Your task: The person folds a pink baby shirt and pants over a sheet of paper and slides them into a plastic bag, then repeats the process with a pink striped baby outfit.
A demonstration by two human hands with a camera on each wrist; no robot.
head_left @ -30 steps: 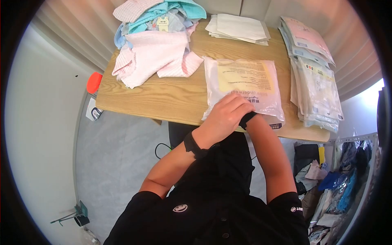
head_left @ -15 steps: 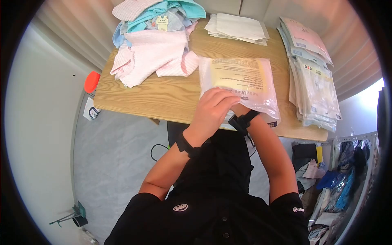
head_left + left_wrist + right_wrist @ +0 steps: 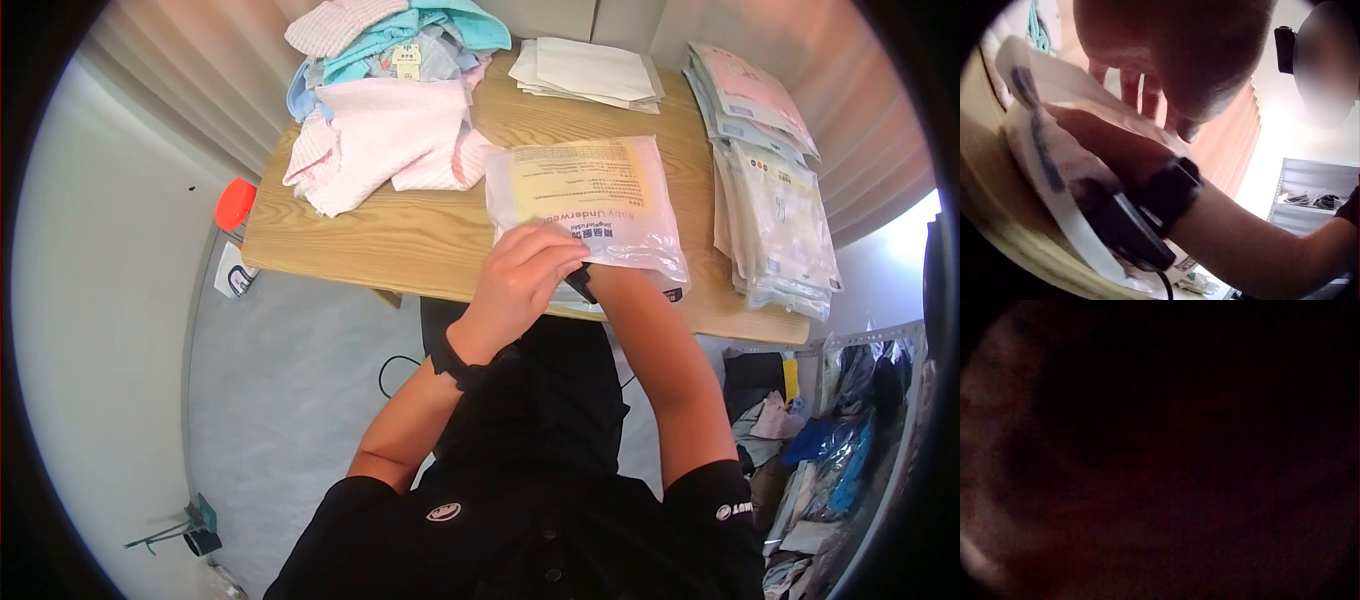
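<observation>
A translucent plastic clothing bag (image 3: 585, 185) with "Baby Underwear" printing and a yellow panel lies near the table's front edge. My left hand (image 3: 515, 280) pinches the upper layer at the bag's near, open edge. In the left wrist view its fingers (image 3: 1130, 87) reach over that raised edge. My right hand (image 3: 1100, 137) is inside the bag up to the dark wristband (image 3: 1169, 184); the film hides its fingers and what they touch. The right wrist view is nearly black.
Loose pink and teal baby clothes (image 3: 385, 135) are heaped on the left of the wooden table (image 3: 350, 245). White sheets or envelopes (image 3: 590, 70) are stacked at the back. Packed clothing bags (image 3: 775, 215) are piled along the right, near a shelf of clothes (image 3: 830, 450).
My right wrist slid partly out of the bag, then back in. The bag has shifted slightly left, and my left hand has moved left along its edge.
</observation>
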